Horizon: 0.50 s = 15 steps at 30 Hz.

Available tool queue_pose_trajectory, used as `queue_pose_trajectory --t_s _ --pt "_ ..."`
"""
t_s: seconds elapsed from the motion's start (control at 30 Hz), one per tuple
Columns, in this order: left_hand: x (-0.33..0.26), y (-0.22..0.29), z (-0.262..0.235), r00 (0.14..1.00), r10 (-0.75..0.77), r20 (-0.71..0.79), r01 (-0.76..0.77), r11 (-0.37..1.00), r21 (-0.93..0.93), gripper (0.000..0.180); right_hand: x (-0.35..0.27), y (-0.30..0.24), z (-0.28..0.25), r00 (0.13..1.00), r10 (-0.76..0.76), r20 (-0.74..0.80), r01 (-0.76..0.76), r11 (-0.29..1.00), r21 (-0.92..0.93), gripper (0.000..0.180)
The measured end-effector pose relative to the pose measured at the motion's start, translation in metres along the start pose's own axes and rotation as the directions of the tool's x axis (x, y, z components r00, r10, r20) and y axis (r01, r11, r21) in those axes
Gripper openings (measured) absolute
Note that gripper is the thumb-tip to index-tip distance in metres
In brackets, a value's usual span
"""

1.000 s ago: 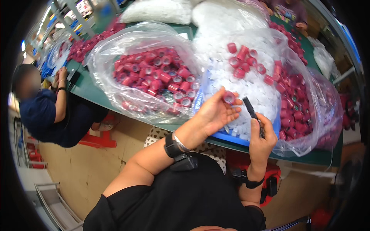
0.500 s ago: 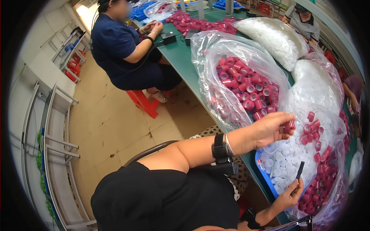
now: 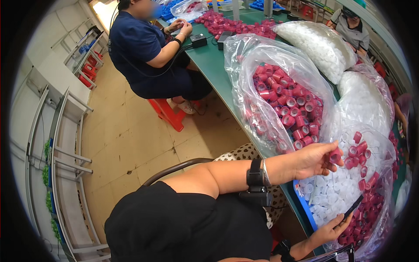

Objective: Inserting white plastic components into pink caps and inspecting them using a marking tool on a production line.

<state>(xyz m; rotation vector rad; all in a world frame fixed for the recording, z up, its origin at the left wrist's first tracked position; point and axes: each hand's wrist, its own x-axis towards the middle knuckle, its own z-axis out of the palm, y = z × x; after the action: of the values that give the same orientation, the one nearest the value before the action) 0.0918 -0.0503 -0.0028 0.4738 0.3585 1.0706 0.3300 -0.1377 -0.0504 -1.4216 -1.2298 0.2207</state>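
Between the thumb and fingers of my left hand [image 3: 316, 160] is a small dark-red cap [image 3: 335, 158], held above a blue tray [image 3: 304, 201] full of translucent white plastic pieces [image 3: 326, 192]. My right hand [image 3: 332, 229], lower down by the tray's near side, is closed round a slim black stick-like tool [image 3: 354, 206]. The tool slants up and to the right, its tip over the edge of a heap of red caps [image 3: 363, 222] in clear plastic. Several loose red caps [image 3: 358, 153] lie just beyond my left hand on the clear film.
A large open clear bag of red caps [image 3: 286, 98] stands on the green table [image 3: 212, 72]. Behind it lie full bags of white pieces [image 3: 316, 46]. A co-worker in dark blue [image 3: 139, 48] sits on a red stool [image 3: 165, 113] at the far left; another person [image 3: 351, 28] is across the table.
The whole view has shifted slightly. My left hand is a little lower, with the cap turned. In my right hand the black tool has tilted over and moved right, toward the red caps.
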Motion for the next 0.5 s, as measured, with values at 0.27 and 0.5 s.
queue_pose_trajectory --t_s 0.27,0.5 --pt "0.003 -0.060 0.036 0.945 -0.293 0.142 0.277 0.953 0.125 0.043 0.008 -0.005 -0.008 0.996 0.084 0.034 -0.090 0.954 0.287 0.039" --pt "0.000 -0.085 0.042 0.964 -0.249 0.093 0.209 0.927 0.312 0.047 -0.006 -0.006 -0.005 0.955 -0.019 0.297 -0.077 0.949 0.307 0.050"
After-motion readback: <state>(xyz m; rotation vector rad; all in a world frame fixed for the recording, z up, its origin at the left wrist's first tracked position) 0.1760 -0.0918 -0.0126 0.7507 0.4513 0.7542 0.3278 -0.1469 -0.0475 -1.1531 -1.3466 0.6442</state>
